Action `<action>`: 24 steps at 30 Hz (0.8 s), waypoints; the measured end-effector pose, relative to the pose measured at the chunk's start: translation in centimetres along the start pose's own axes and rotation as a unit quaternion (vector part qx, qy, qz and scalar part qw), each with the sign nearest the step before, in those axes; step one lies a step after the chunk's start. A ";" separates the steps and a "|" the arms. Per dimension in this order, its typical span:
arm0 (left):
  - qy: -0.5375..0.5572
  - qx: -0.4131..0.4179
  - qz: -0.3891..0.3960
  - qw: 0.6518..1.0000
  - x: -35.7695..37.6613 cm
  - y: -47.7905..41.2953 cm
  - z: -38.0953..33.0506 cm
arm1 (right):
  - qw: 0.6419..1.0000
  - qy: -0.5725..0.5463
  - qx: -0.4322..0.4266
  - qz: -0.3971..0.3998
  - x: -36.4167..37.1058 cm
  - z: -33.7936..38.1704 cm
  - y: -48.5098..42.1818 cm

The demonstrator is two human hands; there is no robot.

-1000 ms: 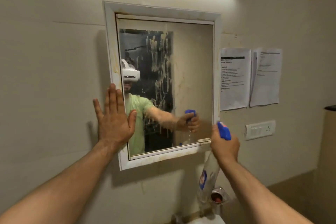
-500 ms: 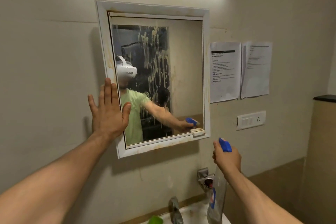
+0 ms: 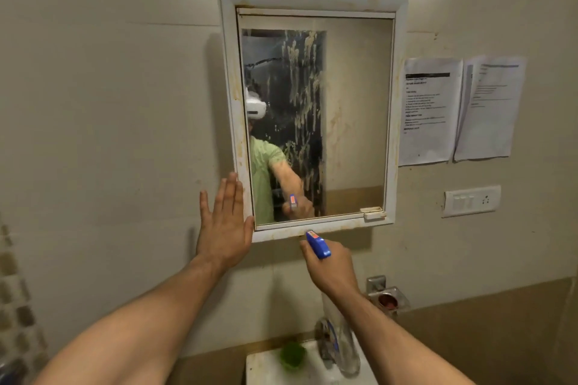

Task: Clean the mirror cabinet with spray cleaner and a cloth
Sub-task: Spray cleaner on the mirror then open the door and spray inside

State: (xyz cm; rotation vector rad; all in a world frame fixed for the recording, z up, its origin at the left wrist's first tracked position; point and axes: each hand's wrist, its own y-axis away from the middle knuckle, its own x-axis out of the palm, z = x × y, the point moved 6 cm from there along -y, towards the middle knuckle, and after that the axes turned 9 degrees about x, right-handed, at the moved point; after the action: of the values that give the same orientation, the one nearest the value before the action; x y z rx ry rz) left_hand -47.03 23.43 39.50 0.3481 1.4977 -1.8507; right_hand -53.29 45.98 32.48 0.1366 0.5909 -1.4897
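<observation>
My right hand grips the spray just under the mirror. My left hand lies open, flat beside it. I should aim higher (at the drippy streaks).

No legible text: two printed sheets on the wall (lines too blurred to read)

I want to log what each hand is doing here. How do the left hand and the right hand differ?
The left hand is open and flat, fingers spread, at the mirror cabinet's lower left frame corner; the right hand is closed around the spray bottle. The left hand holds nothing, and it sits slightly higher than the right hand, which is below the frame's bottom edge. Both arms are bare and reach forward.
</observation>
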 end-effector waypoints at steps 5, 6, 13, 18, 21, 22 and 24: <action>-0.005 -0.006 0.018 1.000 -1.1 0.7 1.0 | 0.996 0.027 -0.081 0.026 3.7 6.6 2.3; -0.002 -0.005 0.019 1.000 -1.4 0.5 1.1 | 0.995 0.021 -0.092 0.014 3.5 8.0 2.5; 0.001 -0.009 0.022 1.000 -3.8 -1.2 2.1 | 0.980 -0.141 -0.137 -0.036 -0.1 15.2 2.1; 0.019 0.044 0.006 0.999 -5.8 -2.3 -1.1 | 0.984 -0.140 -0.099 -0.053 -1.4 11.8 2.0; 0.062 0.103 0.011 0.993 -6.3 -3.5 -5.3 | 0.982 -0.173 -0.036 -0.070 -3.9 7.7 1.0; 0.078 0.122 0.015 0.989 -6.4 -4.0 -6.7 | 0.980 -0.182 -0.021 -0.075 -4.7 6.6 0.7; 0.113 0.180 0.021 0.977 -6.5 -4.8 -10.2 | 0.977 -0.197 0.010 -0.083 -6.5 4.3 0.1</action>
State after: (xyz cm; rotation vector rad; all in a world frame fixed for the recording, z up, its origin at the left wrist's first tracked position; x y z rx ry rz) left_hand -47.92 35.56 44.05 0.7793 1.2789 -2.1029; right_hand -51.73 49.93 39.07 -0.1949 0.2706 -1.6292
